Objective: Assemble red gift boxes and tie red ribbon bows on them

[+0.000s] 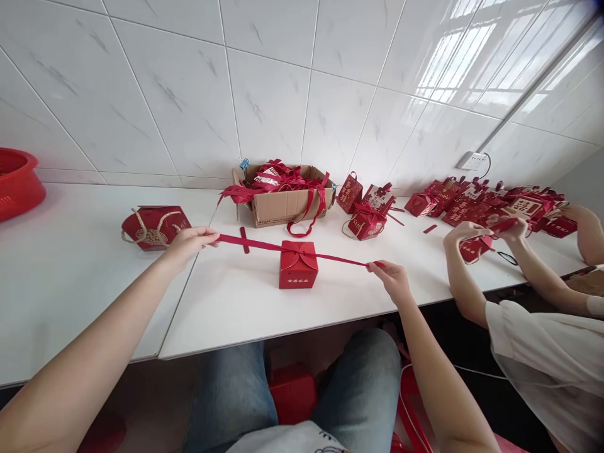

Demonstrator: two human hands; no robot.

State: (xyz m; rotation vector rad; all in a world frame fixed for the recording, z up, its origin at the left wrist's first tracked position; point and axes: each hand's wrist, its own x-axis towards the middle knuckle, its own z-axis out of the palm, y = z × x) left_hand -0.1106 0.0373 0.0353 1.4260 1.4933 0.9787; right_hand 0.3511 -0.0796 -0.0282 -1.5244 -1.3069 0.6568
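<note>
A small red gift box (298, 272) with petal-like top flaps stands upright on the white table. A red ribbon (255, 243) stretches across its top, drawn out to both sides and narrowed at the middle of the flaps. My left hand (191, 242) pinches the ribbon's left end, close to a larger red gift box (153, 228) with cord handles. At the other end, my right hand (391, 280) is closed on the ribbon above the table. Behind the small box lies a short red strip (244, 240).
A cardboard box (283, 207) heaped with red ribbons stands against the tiled wall. Several finished-looking red boxes (370, 220) sit right of it. At far right, a co-worker's hands (486, 231) handle another red box. A red plastic basket (21, 185) is at far left.
</note>
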